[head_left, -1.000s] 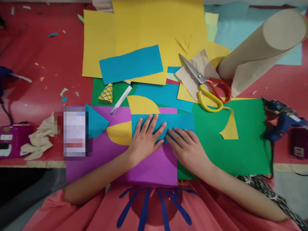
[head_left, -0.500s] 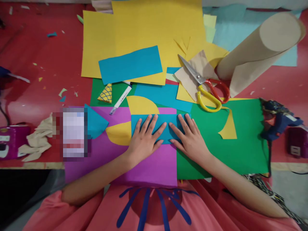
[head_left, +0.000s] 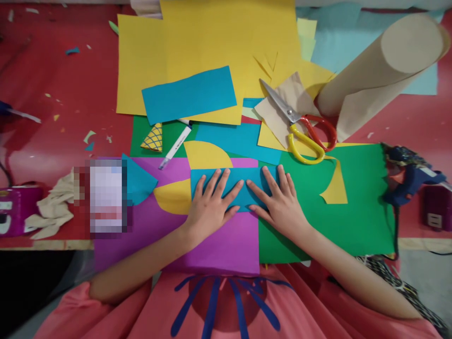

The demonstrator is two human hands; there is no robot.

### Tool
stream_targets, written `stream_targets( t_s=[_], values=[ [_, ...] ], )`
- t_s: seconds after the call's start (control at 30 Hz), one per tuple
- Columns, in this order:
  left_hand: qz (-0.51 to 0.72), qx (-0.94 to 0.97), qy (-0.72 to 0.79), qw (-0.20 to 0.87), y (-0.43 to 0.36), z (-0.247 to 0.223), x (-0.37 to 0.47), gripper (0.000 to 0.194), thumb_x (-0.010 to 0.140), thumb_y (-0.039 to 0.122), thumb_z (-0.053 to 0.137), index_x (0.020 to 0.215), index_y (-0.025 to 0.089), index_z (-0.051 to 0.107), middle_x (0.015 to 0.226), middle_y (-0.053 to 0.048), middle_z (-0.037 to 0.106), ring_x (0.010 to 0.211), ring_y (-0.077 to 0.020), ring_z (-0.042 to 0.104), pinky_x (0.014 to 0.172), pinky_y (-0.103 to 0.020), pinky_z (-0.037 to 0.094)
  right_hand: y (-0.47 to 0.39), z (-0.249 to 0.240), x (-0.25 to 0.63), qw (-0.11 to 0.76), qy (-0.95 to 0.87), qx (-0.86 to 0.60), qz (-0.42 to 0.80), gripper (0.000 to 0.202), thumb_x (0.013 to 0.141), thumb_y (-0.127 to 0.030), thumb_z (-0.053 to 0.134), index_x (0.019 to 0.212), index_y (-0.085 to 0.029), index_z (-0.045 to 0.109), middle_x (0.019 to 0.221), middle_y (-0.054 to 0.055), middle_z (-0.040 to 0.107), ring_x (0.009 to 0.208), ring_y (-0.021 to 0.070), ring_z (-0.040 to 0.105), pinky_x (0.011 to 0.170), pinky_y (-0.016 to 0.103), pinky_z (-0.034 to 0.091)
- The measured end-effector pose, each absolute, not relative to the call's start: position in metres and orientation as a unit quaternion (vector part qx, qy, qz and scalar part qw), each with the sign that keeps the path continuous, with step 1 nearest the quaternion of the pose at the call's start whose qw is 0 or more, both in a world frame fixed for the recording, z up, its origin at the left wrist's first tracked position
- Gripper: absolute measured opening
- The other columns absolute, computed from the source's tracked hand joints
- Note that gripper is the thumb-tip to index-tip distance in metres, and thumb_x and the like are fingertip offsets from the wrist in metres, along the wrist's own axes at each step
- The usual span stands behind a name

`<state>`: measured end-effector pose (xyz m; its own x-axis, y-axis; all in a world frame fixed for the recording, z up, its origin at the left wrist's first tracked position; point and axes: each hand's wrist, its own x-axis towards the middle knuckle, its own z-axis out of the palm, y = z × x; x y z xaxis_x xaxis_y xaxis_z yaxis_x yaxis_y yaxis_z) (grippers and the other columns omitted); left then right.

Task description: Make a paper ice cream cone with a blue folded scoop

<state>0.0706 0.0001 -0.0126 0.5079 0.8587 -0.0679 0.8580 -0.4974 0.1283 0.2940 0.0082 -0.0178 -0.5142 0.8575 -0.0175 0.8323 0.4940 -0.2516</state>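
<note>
A blue paper strip [head_left: 237,181] lies flat across the seam of a purple sheet [head_left: 226,245] and a green sheet [head_left: 339,230]. On its left part rests my left hand [head_left: 212,205], palm down with fingers spread. My right hand [head_left: 281,201] presses flat on the right part, fingers apart, and covers that end. Two rounded yellow paper pieces [head_left: 173,197] show beside the strip's left end and behind it. A white marker [head_left: 175,147] and a small yellow cone piece with blue crossed lines [head_left: 153,137] are further left.
Scissors with red and yellow handles [head_left: 296,123] lie open behind my right hand. A brown paper roll [head_left: 381,70] leans at the back right. At the right edge is a blue glue gun [head_left: 411,181]. Another blue strip [head_left: 190,95] lies on yellow sheets [head_left: 226,33].
The fingers of my right hand have shifted slightly to the right on the blue strip. My left hand stays in place. The view has moved a little.
</note>
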Motion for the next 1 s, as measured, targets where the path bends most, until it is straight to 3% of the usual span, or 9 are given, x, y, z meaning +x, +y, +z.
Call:
stream_targets(
  t_s=[0.2,0.3,0.43,0.57,0.7,1.0],
  values=[
    [0.003,0.866,0.496,0.063,0.000,-0.014,0.071,0.059,0.096,0.048,0.041,0.150,0.029,0.031,0.155,-0.020,0.033,0.141,-0.0386,0.036,0.108,-0.061,0.031,0.008,-0.015,0.294,0.053,-0.862,-0.493,0.107,0.057,0.091,-0.054,0.050,0.144,-0.033,0.045,0.159,0.016,0.024,0.146,0.0459,0.017,0.107,0.064,0.032],
    [0.005,0.866,0.496,0.058,0.000,-0.014,0.071,0.057,0.096,0.048,0.040,0.150,0.029,0.033,0.155,-0.020,0.034,0.140,-0.0388,0.036,0.107,-0.062,0.031,0.021,-0.008,0.301,0.058,-0.856,-0.499,0.120,0.052,0.095,-0.049,0.046,0.142,-0.026,0.047,0.150,0.018,0.041,0.138,0.0414,0.034,0.103,0.059,0.038],
    [0.002,0.866,0.496,0.060,-0.001,-0.015,0.070,0.057,0.097,0.047,0.039,0.150,0.028,0.033,0.155,-0.021,0.033,0.141,-0.0393,0.035,0.107,-0.063,0.030,0.055,-0.002,0.315,0.112,-0.835,-0.514,0.162,0.044,0.097,-0.038,0.046,0.129,-0.010,0.056,0.117,0.018,0.063,0.111,0.0305,0.055,0.099,0.047,0.044],
    [0.009,0.868,0.494,0.060,-0.001,-0.017,0.070,0.059,0.096,0.047,0.040,0.151,0.028,0.031,0.156,-0.020,0.031,0.142,-0.0393,0.034,0.108,-0.063,0.029,0.080,-0.001,0.321,0.126,-0.799,-0.535,0.246,0.023,0.089,-0.030,0.056,0.102,-0.012,0.062,0.089,0.011,0.062,0.088,0.0260,0.058,0.083,0.040,0.048],
    [0.008,0.866,0.496,0.061,-0.002,-0.019,0.070,0.059,0.097,0.047,0.039,0.151,0.028,0.029,0.156,-0.020,0.030,0.142,-0.0391,0.033,0.108,-0.064,0.027,0.086,-0.002,0.319,0.126,-0.786,-0.539,0.275,0.008,0.085,-0.021,0.055,0.085,-0.015,0.060,0.083,0.009,0.059,0.081,0.0237,0.055,0.076,0.038,0.046],
    [0.005,0.865,0.497,0.072,-0.003,-0.020,0.068,0.060,0.097,0.047,0.038,0.152,0.028,0.024,0.158,-0.019,0.026,0.145,-0.0390,0.028,0.109,-0.067,0.023,0.087,-0.007,0.317,0.137,-0.799,-0.528,0.254,0.016,0.088,-0.020,0.048,0.079,-0.016,0.060,0.082,0.011,0.060,0.079,0.0242,0.056,0.076,0.039,0.046]
  ],
)
